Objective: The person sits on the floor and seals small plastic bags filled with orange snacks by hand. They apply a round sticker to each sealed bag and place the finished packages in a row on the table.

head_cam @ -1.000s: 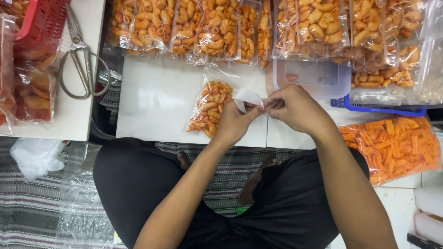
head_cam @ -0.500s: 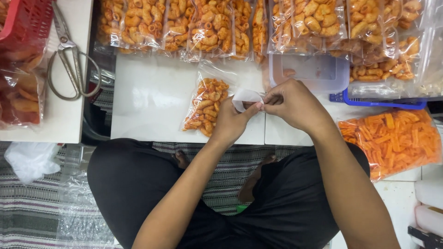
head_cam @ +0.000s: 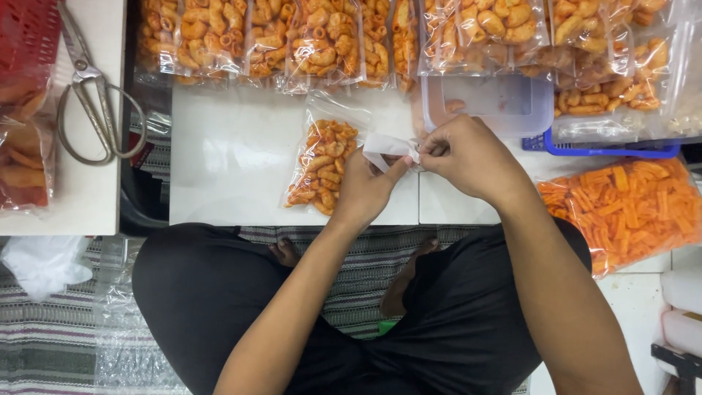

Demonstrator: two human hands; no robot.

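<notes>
- Left hand: thumb and fingers pinched together on the near edge of a small white paper slip, above the white tabletop.
- Right hand: fingertips closed on the far end of the same slip, knuckles facing the camera; both hands touching at the slip.
- Small clear snack bag: lying flat on the tabletop, filled with orange curled snacks, just beside the left hand and partly under its wrist; open mouth pointing away from the body.
- Clear plastic tub: resting directly behind the right hand, nearly touching the knuckles.
- Row of filled snack bags: lined along the far edge of the tabletop.
- Large bag of orange stick snacks: lying to the right of the right forearm.
- Metal scissors: lying on the separate white surface at far left, well apart from both hands, beside a red basket.
</notes>
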